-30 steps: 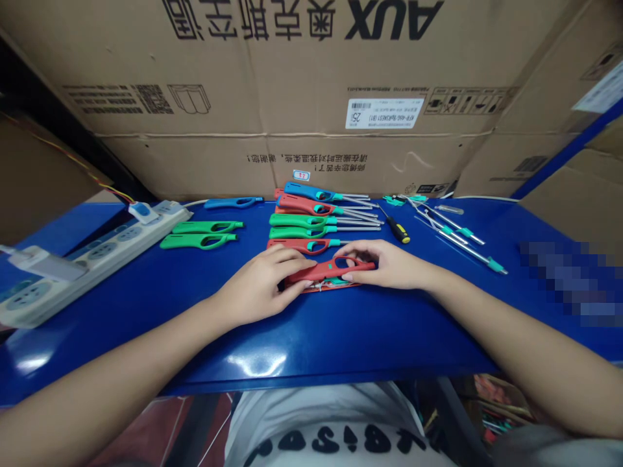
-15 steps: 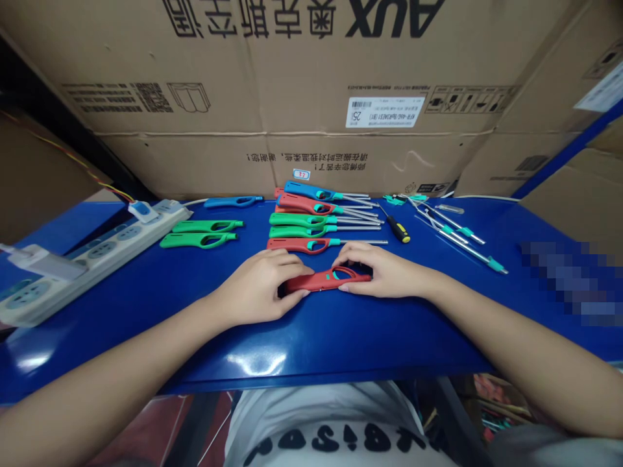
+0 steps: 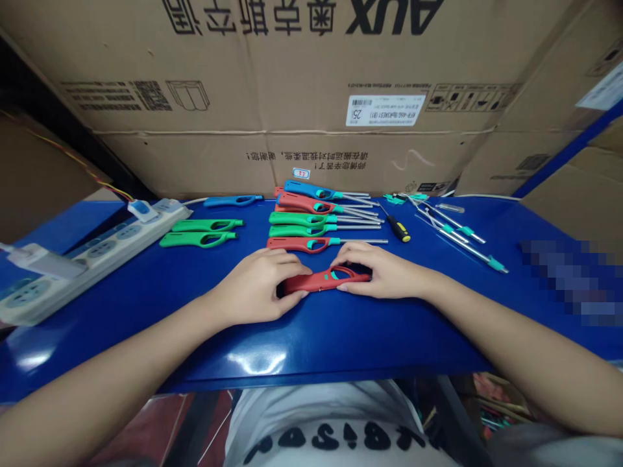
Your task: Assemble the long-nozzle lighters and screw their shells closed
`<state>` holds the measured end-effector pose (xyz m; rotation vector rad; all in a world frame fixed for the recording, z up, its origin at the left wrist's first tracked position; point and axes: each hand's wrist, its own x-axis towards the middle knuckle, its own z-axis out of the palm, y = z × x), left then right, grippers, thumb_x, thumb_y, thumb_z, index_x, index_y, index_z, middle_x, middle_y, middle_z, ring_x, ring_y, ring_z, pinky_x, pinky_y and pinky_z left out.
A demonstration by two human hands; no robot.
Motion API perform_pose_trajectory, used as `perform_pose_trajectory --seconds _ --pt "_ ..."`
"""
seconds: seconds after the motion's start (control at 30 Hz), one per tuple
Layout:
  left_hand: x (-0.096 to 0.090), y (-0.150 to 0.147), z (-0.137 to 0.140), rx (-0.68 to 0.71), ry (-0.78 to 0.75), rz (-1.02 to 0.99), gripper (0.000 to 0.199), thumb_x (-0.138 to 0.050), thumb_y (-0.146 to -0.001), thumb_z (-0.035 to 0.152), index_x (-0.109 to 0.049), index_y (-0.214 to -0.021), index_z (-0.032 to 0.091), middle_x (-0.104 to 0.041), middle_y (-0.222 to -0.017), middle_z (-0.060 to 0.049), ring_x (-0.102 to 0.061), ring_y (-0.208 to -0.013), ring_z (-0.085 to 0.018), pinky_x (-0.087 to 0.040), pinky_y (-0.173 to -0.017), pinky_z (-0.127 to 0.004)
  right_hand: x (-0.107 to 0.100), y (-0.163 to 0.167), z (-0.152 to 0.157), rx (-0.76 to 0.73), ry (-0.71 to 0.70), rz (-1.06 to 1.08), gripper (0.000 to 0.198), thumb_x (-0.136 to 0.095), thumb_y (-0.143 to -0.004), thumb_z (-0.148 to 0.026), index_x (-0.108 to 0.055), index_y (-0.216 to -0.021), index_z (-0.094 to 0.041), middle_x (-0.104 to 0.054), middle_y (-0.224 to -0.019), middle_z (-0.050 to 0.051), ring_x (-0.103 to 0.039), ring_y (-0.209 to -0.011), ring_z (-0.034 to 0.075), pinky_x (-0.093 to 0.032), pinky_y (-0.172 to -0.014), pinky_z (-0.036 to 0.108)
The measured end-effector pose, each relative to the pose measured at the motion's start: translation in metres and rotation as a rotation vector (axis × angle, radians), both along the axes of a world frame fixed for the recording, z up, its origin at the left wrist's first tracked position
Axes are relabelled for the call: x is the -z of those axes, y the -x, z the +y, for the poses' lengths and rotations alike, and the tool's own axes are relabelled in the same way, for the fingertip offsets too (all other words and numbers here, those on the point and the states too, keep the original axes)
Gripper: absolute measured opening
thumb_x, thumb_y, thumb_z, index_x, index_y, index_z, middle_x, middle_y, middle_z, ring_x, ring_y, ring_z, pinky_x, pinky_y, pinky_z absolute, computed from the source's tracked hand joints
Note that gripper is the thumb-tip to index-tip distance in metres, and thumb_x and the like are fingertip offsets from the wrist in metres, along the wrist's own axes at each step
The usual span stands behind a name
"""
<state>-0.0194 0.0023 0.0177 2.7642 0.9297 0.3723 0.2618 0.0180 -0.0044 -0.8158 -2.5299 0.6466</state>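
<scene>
Between both hands lies a red lighter handle (image 3: 316,281) with a teal trigger in its loop; no metal tube shows on it. My left hand (image 3: 260,285) is closed round its left end, thumb at the near side. The loop end is pinched by the fingers of my right hand (image 3: 384,269). Just beyond them rests a red lighter (image 3: 296,243) with a metal tube, in a row with green lighters (image 3: 294,220), another red one (image 3: 306,202) and a blue one (image 3: 306,189).
Green handles (image 3: 199,240) and a blue handle (image 3: 228,202) lie left, beside a white power strip (image 3: 117,243). A screwdriver (image 3: 399,228) and loose metal tubes (image 3: 457,240) lie right on the blue table (image 3: 341,344). A cardboard sheet (image 3: 302,78) stands behind.
Both hands keep their hold on the red lighter handle. It has shifted very slightly left; the other things have stayed in place.
</scene>
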Motion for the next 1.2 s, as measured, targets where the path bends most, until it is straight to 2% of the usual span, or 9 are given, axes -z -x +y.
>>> perform_pose_trajectory --seconds 0.4,0.57,0.7,0.83,1.07,1.2 --pt "-0.0008 0.0 -0.0008 -0.009 -0.003 0.014 0.028 -0.063 -0.086 0.026 -0.07 -0.113 0.02 -0.074 -0.108 -0.004 -0.069 -0.099 -0.024 -0.05 -0.086 -0.036 -0.0015 0.0004 0.0003 -0.012 -0.012 -0.002 0.03 -0.067 -0.091 -0.036 -0.065 -0.117 -0.02 -0.065 -0.112 0.009 -0.061 -0.107 0.022 -0.049 -0.097 0.039" --pt "-0.0022 -0.0002 0.0003 -0.006 0.016 0.065 0.03 -0.063 -0.087 0.027 -0.069 -0.115 0.02 -0.072 -0.109 -0.005 -0.068 -0.099 -0.024 -0.051 -0.087 -0.036 -0.0056 -0.0008 -0.0015 0.001 -0.018 -0.077 0.033 -0.064 -0.093 -0.039 -0.063 -0.121 -0.021 -0.064 -0.117 0.01 -0.06 -0.111 0.024 -0.048 -0.099 0.041" --pt "-0.0026 0.0004 0.0009 -0.023 0.022 0.102 0.032 -0.061 -0.089 0.031 -0.068 -0.119 0.02 -0.07 -0.111 -0.006 -0.067 -0.101 -0.025 -0.052 -0.087 -0.037 -0.0078 -0.0032 -0.0024 0.014 -0.033 -0.141 0.033 -0.063 -0.093 -0.041 -0.063 -0.12 -0.021 -0.062 -0.116 0.01 -0.06 -0.107 0.025 -0.049 -0.095 0.039" --pt "-0.0017 0.0007 0.001 -0.007 0.024 0.102 0.03 -0.062 -0.089 0.032 -0.069 -0.115 0.019 -0.069 -0.109 -0.007 -0.067 -0.098 -0.025 -0.052 -0.084 -0.037 -0.0083 -0.0047 -0.0018 0.01 -0.056 -0.167 0.032 -0.062 -0.094 -0.04 -0.062 -0.119 -0.02 -0.061 -0.114 0.01 -0.06 -0.104 0.025 -0.048 -0.092 0.039" --pt "0.0037 -0.0025 -0.0018 -0.063 0.096 0.03 0.028 -0.065 -0.091 0.036 -0.07 -0.113 0.019 -0.067 -0.107 -0.006 -0.065 -0.097 -0.023 -0.052 -0.084 -0.034 -0.0037 -0.0036 0.0 0.011 -0.001 -0.107 0.032 -0.067 -0.092 -0.033 -0.062 -0.12 -0.019 -0.062 -0.111 0.009 -0.061 -0.1 0.023 -0.049 -0.089 0.036" --pt "0.0061 -0.0033 -0.0029 -0.122 0.114 -0.015 0.027 -0.068 -0.089 0.034 -0.071 -0.113 0.021 -0.067 -0.107 -0.005 -0.066 -0.094 -0.021 -0.052 -0.08 -0.032 0.0001 -0.0016 0.0014 0.046 0.031 -0.04 0.036 -0.073 -0.087 -0.04 -0.065 -0.114 -0.019 -0.064 -0.102 0.007 -0.061 -0.093 0.021 -0.049 -0.084 0.033"
